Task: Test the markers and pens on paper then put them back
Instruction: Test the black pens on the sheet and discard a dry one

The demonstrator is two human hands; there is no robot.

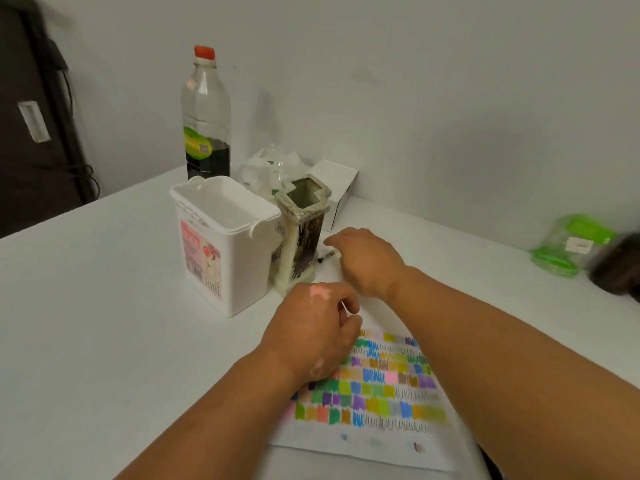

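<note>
Near the far edge of the worktop (pixel 104 323), just beside the holder (pixel 304 237): one pen (pixel 327 257), flat on the surface, dark tip toward the holder. Right hand (pixel 367 261) over its other end, fingers bent down onto it; back of the hand to the camera, so cannot tell whether pinching or merely touching. Probably a pick-up, for return to the holder, open-mouthed and seemingly empty; tub (pixel 225 237) next to it likewise. Left hand (pixel 315 334) on the far left corner of the paper (pixel 381 393), fingers curled, likely pinning the sheet flat. Something pale at its fingertips, maybe a cap, maybe the sheet itself; too blurred to say. Paper by the near edge, mostly filled with rows of colour swatches and scribbles, so testing judged nearly done. Insides of holder and tub only partly visible; no other markers in view.
</note>
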